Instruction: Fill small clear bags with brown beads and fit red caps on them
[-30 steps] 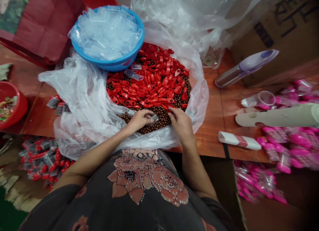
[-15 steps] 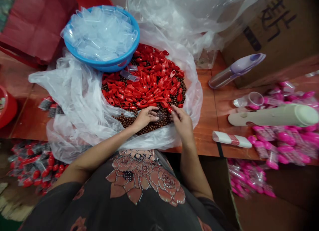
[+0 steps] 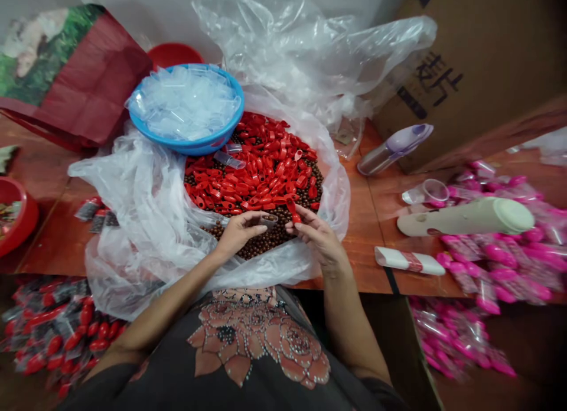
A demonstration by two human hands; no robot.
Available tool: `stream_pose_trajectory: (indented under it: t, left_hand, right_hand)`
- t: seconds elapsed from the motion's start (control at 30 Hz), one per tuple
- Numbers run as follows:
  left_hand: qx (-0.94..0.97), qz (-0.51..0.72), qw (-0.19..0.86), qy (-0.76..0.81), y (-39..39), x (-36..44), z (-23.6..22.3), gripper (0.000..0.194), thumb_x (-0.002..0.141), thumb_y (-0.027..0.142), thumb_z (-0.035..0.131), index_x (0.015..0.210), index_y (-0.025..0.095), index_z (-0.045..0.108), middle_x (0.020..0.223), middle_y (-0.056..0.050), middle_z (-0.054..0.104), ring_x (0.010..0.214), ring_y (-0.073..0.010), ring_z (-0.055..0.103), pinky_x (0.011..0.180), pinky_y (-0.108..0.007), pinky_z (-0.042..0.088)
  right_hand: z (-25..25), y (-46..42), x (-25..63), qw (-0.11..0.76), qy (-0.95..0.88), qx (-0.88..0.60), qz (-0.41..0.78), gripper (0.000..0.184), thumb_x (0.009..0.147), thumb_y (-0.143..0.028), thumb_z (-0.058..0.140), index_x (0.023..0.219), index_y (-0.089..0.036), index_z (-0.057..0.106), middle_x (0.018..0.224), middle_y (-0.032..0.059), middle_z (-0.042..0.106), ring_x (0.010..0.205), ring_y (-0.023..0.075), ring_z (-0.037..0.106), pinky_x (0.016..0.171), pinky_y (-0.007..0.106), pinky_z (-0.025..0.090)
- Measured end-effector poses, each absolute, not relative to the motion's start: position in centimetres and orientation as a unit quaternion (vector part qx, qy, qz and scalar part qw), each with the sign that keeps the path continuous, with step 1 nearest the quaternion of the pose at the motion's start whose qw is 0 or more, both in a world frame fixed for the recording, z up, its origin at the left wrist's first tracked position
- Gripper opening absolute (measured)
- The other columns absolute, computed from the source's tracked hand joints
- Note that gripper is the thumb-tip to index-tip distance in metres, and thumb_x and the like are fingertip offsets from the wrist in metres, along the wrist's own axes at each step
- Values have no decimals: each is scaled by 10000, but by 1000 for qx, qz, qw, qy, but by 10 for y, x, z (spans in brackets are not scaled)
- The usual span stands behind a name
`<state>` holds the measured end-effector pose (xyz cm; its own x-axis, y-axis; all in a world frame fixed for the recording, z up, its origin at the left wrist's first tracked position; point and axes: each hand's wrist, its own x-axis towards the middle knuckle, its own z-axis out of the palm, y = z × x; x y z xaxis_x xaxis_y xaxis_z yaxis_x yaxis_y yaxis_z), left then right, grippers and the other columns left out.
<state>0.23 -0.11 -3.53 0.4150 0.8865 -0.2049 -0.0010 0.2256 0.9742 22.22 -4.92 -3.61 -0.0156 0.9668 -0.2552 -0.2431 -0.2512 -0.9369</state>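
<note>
Over a heap lying in a clear plastic bag (image 3: 128, 216) on a wooden table (image 3: 367, 263), both hands work close together. Left hand (image 3: 239, 234): fingers curled, holding a small clear plastic cup (image 3: 269, 221) (something brown sits inside, too small to tell for certain). Right hand (image 3: 316, 237): thumb and forefinger in a narrow pinch on a red plastic cap (image 3: 293, 211), just beside the cup, not touching it. Below both hands, loose brown beads (image 3: 266, 242); more red caps (image 3: 248, 175) are heaped over them. A blue basin (image 3: 230, 118) of clear plastic sleeves (image 3: 183, 104) rests at the heap's far edge. Pink packets (image 3: 496, 263) lie on the table to the right.
</note>
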Motion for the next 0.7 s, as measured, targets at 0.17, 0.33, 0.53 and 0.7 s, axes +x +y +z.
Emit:
stream_pose_trajectory:
  t: [0.17, 0.33, 0.53, 0.7]
  left_hand:
    - [516, 345, 664, 418, -3, 0, -32, 349, 744, 247, 732, 1084, 175, 699, 1082, -78, 725, 977, -178, 664, 964, -384, 485]
    - [474, 353, 694, 410, -10, -4, -26, 357, 737, 196, 733, 1091, 174, 690, 1114, -87, 713, 979, -166, 662, 950, -363, 505]
    - [436, 358, 721, 401, -12, -7, -28, 394, 708, 197, 758, 1095, 171, 687, 1082, -73, 712, 942, -157, 662, 898, -345, 529]
    - [470, 356, 689, 421, -12, -12, -31, 373, 691, 210, 776, 1058, 171, 718, 1011, -53, 729, 893, -152, 660, 912, -358, 518]
  right_hand:
    - [-37, -47, 208, 464, -512, -582, 430, 375, 899, -398, 573, 1245, -272, 640, 1000, 48, 648, 906, 192, 650, 879, 424, 567]
    - [-28, -54, 197, 441, -614, -633, 169, 456, 941, -292, 509, 1395, -332, 515, 1065, 71, 546, 1047, 216, 573, 980, 450, 499]
    - [-11, -59, 189, 428, -710, -514, 221, 466, 971, -182, 429, 1393, -363, 508, 1337, 54, 572, 1241, 202, 545, 1053, 447, 458]
    - [-11, -59, 187, 361, -761, -493, 215, 518, 954, -116, 382, 1405, -344, 498, 1393, 38, 594, 1243, 215, 569, 1029, 486, 457]
